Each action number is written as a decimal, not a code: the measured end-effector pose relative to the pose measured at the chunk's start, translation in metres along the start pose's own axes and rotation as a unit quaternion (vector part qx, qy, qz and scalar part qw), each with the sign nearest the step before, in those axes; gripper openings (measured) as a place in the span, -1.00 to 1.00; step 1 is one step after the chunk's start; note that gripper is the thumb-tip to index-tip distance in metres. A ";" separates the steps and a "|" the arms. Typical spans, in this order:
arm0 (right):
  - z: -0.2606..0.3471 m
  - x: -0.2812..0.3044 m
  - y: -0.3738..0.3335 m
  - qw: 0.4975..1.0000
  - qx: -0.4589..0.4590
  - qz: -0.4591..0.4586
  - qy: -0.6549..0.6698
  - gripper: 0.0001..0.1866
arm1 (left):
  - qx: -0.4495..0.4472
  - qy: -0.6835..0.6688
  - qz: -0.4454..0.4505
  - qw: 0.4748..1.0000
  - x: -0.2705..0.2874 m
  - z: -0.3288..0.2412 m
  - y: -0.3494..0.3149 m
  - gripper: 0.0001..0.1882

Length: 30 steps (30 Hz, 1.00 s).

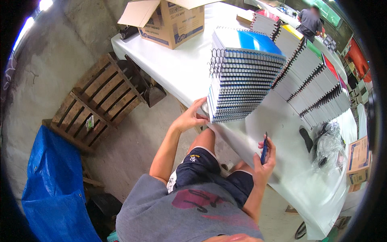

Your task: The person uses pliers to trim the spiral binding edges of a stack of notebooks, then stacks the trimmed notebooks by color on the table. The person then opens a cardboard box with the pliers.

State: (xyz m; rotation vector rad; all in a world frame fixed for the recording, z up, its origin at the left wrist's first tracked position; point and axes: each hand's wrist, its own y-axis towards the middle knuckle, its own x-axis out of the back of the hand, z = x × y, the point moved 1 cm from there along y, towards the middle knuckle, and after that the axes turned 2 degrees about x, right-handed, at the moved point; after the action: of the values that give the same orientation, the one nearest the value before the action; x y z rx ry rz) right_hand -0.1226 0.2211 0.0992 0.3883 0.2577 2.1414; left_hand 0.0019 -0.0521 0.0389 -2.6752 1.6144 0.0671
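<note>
clock from mid-view. cardboard box (177,28) near 12 on white desk (298,177): top flaps open, contents hidden. 2nd carton (358,155) at r rim, betw 3 & 4, can't see in. clear plastic wrap (330,145) just inward of it, w/ dark bits, unclear what. spiral notebook stack (244,80), blue cover on top, betw 1 & 2; more stacks (298,76) approx 2. l hand (188,120) near centre, part open, fingers bent by stack's lower corner; can't tell if gripping. r hand (264,160) at 4, curled round slim dark blue tool (264,151), apart from stack.

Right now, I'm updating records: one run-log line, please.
left hand: beside spiral notebook stack | right hand: holding slim blue tool | cardboard box: open, on table
</note>
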 end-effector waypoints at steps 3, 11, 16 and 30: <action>0.010 -0.009 0.011 0.997 0.059 0.005 -0.041 -0.42 | -0.016 0.000 0.001 1.000 -0.007 0.006 -0.001 -0.10; 0.074 -0.046 0.046 0.940 0.251 0.020 -0.230 -0.33 | 0.039 0.013 0.018 0.999 -0.002 -0.005 -0.012 -0.14; 0.095 -0.056 0.060 0.906 0.265 -0.013 -0.329 -0.31 | -0.122 0.176 -0.137 0.967 0.002 -0.067 -0.027 -0.21; 0.114 -0.067 0.063 0.877 0.262 -0.047 -0.401 -0.31 | -0.329 0.016 -0.261 0.908 -0.061 -0.158 -0.003 -0.73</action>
State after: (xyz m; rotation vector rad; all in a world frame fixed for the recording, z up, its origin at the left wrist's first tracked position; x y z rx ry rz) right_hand -0.0928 0.1347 0.2132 1.4925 0.3542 1.6123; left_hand -0.0198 -0.0024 0.1995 -3.5231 0.9174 0.6686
